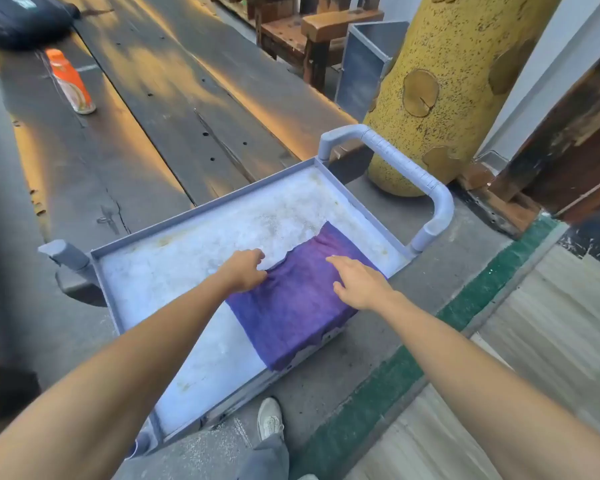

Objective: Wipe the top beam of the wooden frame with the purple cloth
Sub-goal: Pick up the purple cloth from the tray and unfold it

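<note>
The purple cloth point(297, 303) lies spread flat on the right part of a grey cart's top tray point(174, 271), its near edge drooping over the tray's rim. My left hand point(245, 273) pinches the cloth's left edge with curled fingers. My right hand point(359, 284) hovers over or rests flat on the cloth's right side, fingers apart. A dark wooden frame post point(568, 157) stands at the right, only partly in view; its top beam is out of sight.
A long dark plank table point(174, 98) runs beyond the cart, with an orange bottle point(71, 81) and a black bag point(21, 19) on it. A yellow speckled pillar point(440, 91) stands behind the cart's handle point(406, 171). My shoe point(270, 419) is below the tray.
</note>
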A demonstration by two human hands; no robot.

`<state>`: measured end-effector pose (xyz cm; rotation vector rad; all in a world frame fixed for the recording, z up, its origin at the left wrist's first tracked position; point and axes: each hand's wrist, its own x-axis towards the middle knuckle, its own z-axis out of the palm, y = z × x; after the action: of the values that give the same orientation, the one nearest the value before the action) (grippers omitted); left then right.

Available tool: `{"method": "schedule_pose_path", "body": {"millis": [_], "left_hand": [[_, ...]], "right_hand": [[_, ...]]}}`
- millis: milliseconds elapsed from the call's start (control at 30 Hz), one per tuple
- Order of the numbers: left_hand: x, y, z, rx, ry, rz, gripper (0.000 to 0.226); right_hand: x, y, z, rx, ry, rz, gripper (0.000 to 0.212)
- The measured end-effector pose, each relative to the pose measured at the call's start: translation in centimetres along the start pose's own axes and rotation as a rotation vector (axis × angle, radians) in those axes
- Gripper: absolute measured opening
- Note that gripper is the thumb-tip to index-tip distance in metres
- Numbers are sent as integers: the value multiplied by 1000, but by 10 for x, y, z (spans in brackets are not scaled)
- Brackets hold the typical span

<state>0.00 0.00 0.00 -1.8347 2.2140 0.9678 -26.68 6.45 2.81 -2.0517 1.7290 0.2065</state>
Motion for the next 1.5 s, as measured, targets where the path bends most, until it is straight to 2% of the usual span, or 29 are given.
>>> {"method": "schedule_pose_path", "body": {"millis": [100, 200, 267, 367, 467, 533, 600, 700, 733, 767, 900, 1033, 1133, 1267, 1400, 1500], "left_hand": [[11, -6, 7, -81, -9, -19, 50], [24, -9, 14, -1, -33, -31, 43], [26, -8, 15, 54, -28, -34, 34], [43, -11, 11, 18, -115, -35, 17], [52, -9, 1, -104, -216, 19, 5], [55, -5, -8, -254, -285, 63, 14], [54, 1, -17, -395, -342, 95, 20], [54, 12, -26, -582, -436, 133, 19], [54, 16, -29, -635, -464, 158, 20], [55, 19, -30, -661, -472, 190, 21], [59, 29, -34, -610, -405, 276, 18], [61, 38, -26, -514, -324, 330, 19], [64, 53, -17, -446, -173, 370, 24], [73, 85, -10, -256, -16, 401, 41], [83, 133, -19, -152, -94, 439, 68], [92, 167, -24, -56, -203, 414, 75]], "right_hand": [[31, -9, 0, -24, -35, -2, 59], [64, -22, 1, -34, -116, -40, 60], [72, -29, 2, -20, -141, -84, 63], [97, -35, 6, -5, -171, -133, 67], [109, -36, 5, -11, -179, -172, 73], [114, -35, 5, -36, -211, -210, 73], [117, -33, 3, -48, -236, -214, 60], [122, -29, -7, -81, -205, -184, 17], [123, -25, -10, -95, -188, -183, 10], [123, -19, -13, -105, -175, -194, 15], [112, 12, -30, -128, -153, -250, 46], [97, 48, -54, -55, -85, -259, 50], [76, 75, -70, 28, -5, -230, 46], [43, 113, -85, 43, 100, -141, 67], [4, 160, -100, 46, 166, -112, 63], [-25, 188, -112, 38, 190, -111, 45]]}}
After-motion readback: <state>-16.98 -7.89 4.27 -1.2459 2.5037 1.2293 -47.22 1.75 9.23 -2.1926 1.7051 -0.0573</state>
